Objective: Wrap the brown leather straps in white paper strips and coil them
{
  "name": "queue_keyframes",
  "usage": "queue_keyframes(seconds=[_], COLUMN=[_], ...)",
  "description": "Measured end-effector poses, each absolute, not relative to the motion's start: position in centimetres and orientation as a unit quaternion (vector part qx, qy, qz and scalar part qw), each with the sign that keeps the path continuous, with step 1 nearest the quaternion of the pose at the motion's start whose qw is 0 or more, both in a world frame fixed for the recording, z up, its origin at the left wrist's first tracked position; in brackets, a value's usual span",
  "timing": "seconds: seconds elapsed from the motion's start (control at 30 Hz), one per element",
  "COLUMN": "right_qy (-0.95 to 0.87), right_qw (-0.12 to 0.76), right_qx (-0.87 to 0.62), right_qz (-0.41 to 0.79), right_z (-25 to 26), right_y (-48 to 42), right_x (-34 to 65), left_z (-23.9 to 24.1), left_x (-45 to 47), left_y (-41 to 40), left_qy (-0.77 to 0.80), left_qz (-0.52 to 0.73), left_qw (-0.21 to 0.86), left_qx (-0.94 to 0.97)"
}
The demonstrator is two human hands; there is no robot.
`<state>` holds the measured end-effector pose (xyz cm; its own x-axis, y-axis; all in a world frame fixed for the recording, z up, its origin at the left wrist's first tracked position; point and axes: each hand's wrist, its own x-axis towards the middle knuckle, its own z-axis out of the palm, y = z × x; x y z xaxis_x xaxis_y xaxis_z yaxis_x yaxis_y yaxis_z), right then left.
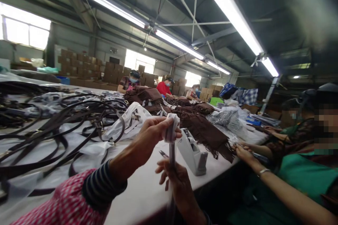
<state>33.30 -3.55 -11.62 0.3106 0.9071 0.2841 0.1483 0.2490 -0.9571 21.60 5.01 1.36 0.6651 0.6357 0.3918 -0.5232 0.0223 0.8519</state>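
A dark strap hangs upright in front of me, its top end wrapped in clear plastic. My left hand pinches that wrapped end between thumb and fingers. Lower down, my right hand is loosely curled round the strap, with some fingers spread to the left and slightly blurred. The strap's bottom runs past my right wrist out of the frame. Just right of the strap, a white tape dispenser stands on the table, touched by neither hand.
Many dark straps with buckles lie tangled over thin white plastic on the left. Brown fringed pieces are heaped beyond the dispenser. A co-worker's hands are close on the right. Other people sit across the table, before stacked cartons.
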Motion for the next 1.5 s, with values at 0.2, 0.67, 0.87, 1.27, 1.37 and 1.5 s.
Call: queue_keyframes(seconds=[0.2, 0.67, 0.87, 1.27, 1.37, 1.5], right_qy=[-0.511, -0.484, -0.582, -0.533, -0.554, -0.577], right_qw=[0.455, 0.608, 0.552, 0.692, 0.676, 0.632], right_qx=[-0.48, -0.544, -0.548, -0.458, -0.481, -0.516], right_qz=[0.549, 0.315, 0.237, 0.168, 0.064, 0.018], right_z=[-12.1, -0.5, -0.1, -6.0, -5.3, -6.3], right_y=[-7.6, -8.5, -4.8, -2.5, -3.0, -2.6], right_x=[34.0, 41.5, 43.5, 34.7, 34.3, 33.9], left_z=[-1.1, -5.3, -2.7, 0.5, 1.8, 3.7], left_x=[22.0, 22.4, 21.2, 20.3, 19.6, 18.0], left_y=[7.8, 8.7, 7.5, 5.4, 4.7, 5.1], left_qy=[0.1, 0.042, 0.04, 0.012, 0.008, 0.006], left_qz=[0.476, 0.317, 0.195, 0.264, 0.279, 0.357], left_qw=[0.492, 0.129, 0.498, 0.844, 0.847, 0.821], left_qx=[0.722, 0.939, 0.844, 0.467, 0.453, 0.445])
